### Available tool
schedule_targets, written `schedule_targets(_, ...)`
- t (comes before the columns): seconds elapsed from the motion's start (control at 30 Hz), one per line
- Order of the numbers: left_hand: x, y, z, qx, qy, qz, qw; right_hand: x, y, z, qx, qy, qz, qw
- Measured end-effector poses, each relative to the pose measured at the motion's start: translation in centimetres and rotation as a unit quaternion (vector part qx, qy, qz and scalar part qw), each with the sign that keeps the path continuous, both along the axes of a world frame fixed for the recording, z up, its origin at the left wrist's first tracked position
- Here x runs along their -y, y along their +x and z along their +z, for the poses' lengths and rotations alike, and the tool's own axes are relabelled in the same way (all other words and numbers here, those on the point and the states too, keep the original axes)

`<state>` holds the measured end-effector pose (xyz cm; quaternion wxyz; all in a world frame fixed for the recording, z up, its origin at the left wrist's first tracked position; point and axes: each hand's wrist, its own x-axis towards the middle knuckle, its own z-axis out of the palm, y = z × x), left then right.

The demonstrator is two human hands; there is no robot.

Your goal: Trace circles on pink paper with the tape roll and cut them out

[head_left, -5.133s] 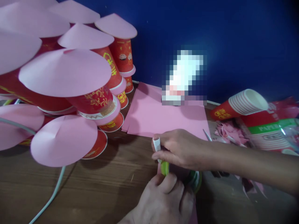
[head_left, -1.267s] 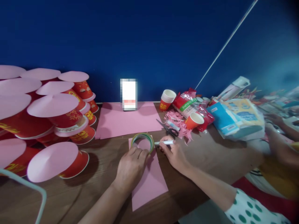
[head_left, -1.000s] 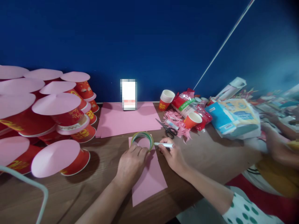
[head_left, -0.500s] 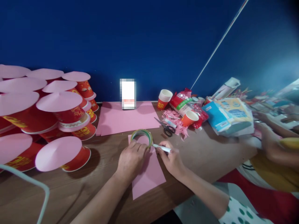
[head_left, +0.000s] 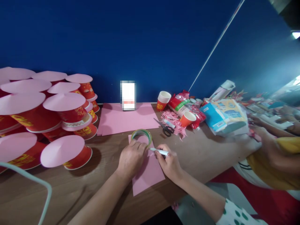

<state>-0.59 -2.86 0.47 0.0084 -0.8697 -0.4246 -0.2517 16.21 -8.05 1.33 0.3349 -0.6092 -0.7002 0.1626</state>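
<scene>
A roll of tape lies flat on a strip of pink paper. My left hand grips the near side of the roll with curled fingers and holds it against the paper; part of the rim is hidden beneath them. Pinched in my right hand is a white pen, slanted with its tip pointing left. That tip is close to the roll's lower right edge, beside my left fingers. Whether it touches the paper I cannot tell.
Red paper cups with pink cone tops crowd the left. Behind are pink sheets and a lit phone. Scissors, pink scraps, loose cups and a blue-white packet lie right, near another person's arm.
The pen tip has shifted left and slightly down round the roll's right edge, with my right hand following. My left hand stays on the tape. The view has turned slightly.
</scene>
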Motion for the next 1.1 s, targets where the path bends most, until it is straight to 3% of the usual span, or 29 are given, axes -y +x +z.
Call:
schedule_targets(0.43,0.1,-0.2,-0.3,-0.001,-0.051,-0.004,0.999,0.3,0.5,0.4,-0.068,0.089,0.011,0.994)
schedule_targets(0.6,0.1,-0.1,-0.3,0.015,-0.045,0.012,0.999,-2.6,0.2,1.7,0.02,0.12,0.054,0.991)
schedule_targets(0.83,-0.1,0.1,-0.5,0.026,-0.03,0.007,0.999,-6.2,-1.0,3.0,0.139,0.11,0.103,0.979)
schedule_targets(1.1,0.0,0.2,-0.3,-0.003,-0.015,0.026,1.0,-9.5,-2.3,2.4,0.22,0.058,0.053,0.972)
